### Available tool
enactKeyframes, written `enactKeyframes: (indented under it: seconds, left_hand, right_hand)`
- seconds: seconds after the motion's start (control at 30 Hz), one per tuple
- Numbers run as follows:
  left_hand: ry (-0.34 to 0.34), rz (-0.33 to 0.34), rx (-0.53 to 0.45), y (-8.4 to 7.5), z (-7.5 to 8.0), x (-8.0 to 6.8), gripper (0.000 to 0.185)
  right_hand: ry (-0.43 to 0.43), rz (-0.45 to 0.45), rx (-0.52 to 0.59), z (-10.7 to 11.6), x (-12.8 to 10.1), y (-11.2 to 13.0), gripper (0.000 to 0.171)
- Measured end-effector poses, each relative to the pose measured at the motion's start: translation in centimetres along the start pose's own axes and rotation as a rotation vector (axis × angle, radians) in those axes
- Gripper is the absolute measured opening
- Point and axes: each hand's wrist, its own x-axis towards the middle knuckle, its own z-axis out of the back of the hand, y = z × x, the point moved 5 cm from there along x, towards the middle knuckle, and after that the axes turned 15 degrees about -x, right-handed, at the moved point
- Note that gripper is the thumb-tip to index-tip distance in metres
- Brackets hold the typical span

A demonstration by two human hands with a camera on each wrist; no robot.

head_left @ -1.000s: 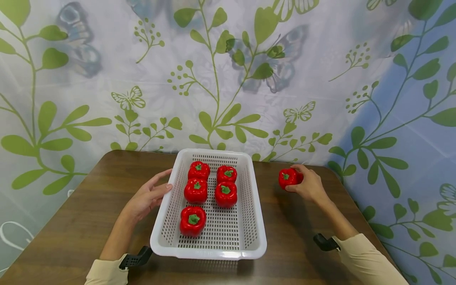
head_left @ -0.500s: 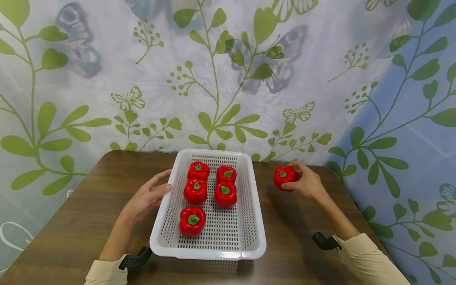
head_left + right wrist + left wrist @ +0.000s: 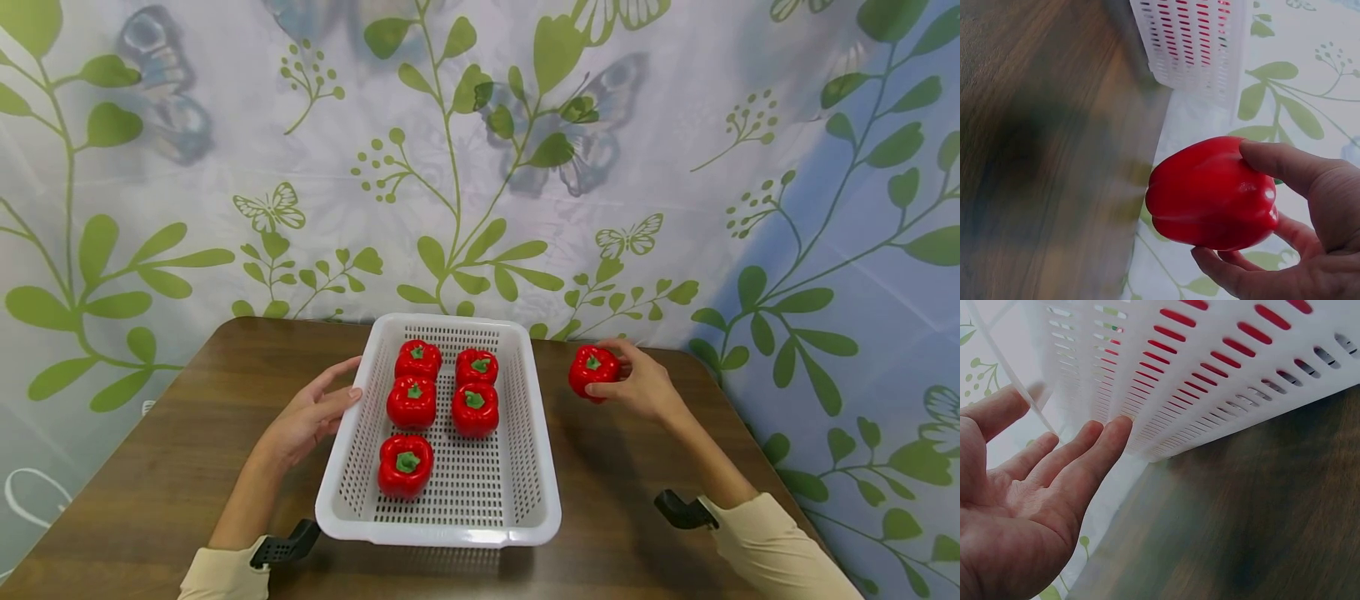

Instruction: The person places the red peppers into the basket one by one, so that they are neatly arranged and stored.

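A red bell pepper with a green stem is held above the table, right of the basket. My right hand pinches it between thumb and fingers; the right wrist view shows the glossy pepper from below. Several similar peppers, including a front one, lie inside a white perforated plastic basket. At the basket's left side, my left hand touches the rim and wall with relaxed, nearly straight fingers. In the left wrist view, fingertips meet the slotted outer wall.
A brown wooden table carries the basket. Behind it hangs a curtain printed with leaves and butterflies, close to the table's far edge. Inside the basket, bare floor shows at the front right.
My right hand has carried the pepper a little to the left, toward the basket. The left hand, the basket and the peppers inside keep their places.
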Motion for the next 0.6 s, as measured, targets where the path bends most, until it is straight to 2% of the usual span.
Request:
enactKeyframes:
  seconds: [0.27,0.6]
  left_hand:
    - [0.003,-0.005,0.004,0.0,-0.1,0.0,0.061]
    - [0.003,-0.002,0.001,0.1,-0.1,0.0,0.061]
  right_hand:
    - [-0.002,-0.007,-0.003,0.1,-0.3,0.5,0.072]
    - [-0.017,0.027,0.012,0.8,-0.8,1.9,0.071]
